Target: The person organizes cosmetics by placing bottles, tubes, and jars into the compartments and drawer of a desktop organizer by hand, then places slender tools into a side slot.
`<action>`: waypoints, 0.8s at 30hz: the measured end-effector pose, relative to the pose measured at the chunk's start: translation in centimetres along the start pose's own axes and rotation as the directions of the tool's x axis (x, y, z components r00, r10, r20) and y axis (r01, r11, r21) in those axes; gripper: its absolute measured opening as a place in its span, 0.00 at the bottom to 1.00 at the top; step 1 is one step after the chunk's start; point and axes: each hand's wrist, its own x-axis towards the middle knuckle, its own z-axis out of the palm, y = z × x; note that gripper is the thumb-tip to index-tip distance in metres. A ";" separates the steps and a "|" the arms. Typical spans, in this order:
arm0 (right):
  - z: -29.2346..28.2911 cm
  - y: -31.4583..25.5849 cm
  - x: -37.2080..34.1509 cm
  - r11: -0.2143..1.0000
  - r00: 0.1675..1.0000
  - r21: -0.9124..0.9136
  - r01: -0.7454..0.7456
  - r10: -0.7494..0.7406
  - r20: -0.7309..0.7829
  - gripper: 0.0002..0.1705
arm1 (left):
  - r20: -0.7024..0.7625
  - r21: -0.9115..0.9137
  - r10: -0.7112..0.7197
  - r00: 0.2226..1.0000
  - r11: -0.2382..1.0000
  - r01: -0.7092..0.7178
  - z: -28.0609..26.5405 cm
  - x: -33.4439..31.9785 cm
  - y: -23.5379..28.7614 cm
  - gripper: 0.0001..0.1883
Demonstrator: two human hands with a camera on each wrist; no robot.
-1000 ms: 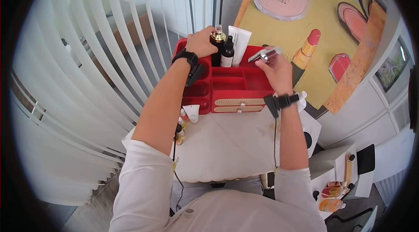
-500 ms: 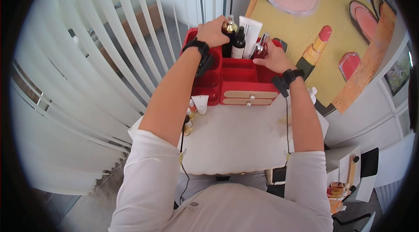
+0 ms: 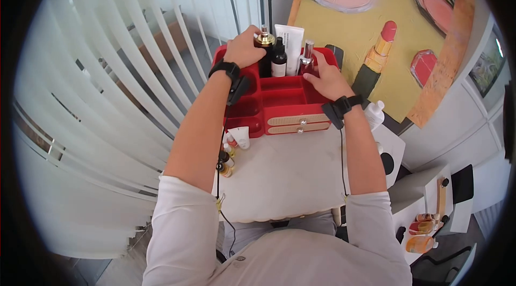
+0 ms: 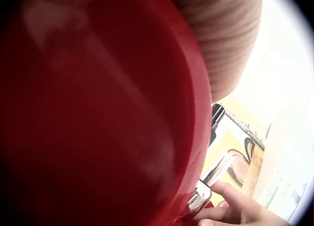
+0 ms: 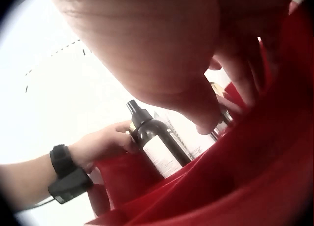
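Observation:
A red organizer (image 3: 291,109) with compartments and small drawers stands at the back of the table. In its rear left part is a black bottle with a gold collar and clear cap (image 3: 264,41), which my left hand (image 3: 244,50) grips from the left, thumb in front. My right hand (image 3: 329,80) holds a bottle with a shiny silver cap (image 3: 307,52) low in the rear right part, thumb and fingers around it; its lower body is hidden. Between the two hands stand a dark spray bottle with a white label (image 3: 279,61) and a white tube (image 3: 290,44).
Left of the drawers, a small white tube (image 3: 241,137) and several little bottles (image 3: 226,160) stand on the white table (image 3: 285,178). A white bottle (image 3: 374,114) is beyond my right wrist. Vertical blinds (image 3: 123,98) hang left; a painted board (image 3: 355,28) leans behind.
My right hand has brought the silver-capped bottle from a tilted position above the organizer down upright into the rear right part. The left hand has stayed at the gold-collared bottle.

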 end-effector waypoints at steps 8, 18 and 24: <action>6.1 -9.3 -9.3 0.890 0.793 0.118 0.441 -0.325 -0.516 0.15 | 0.003 0.026 0.001 1.000 1.000 -0.001 -0.3 -0.2 0.5 0.27; 17.9 -8.6 -11.0 0.937 0.968 0.258 0.235 -0.250 0.028 0.37 | 0.048 0.021 -0.053 0.997 0.998 0.052 -0.9 -0.4 1.3 0.28; 8.3 -8.6 -12.1 0.882 0.982 0.446 0.150 -0.184 0.034 0.30 | 0.037 -0.009 -0.041 0.998 0.999 0.041 -0.4 -0.3 0.3 0.27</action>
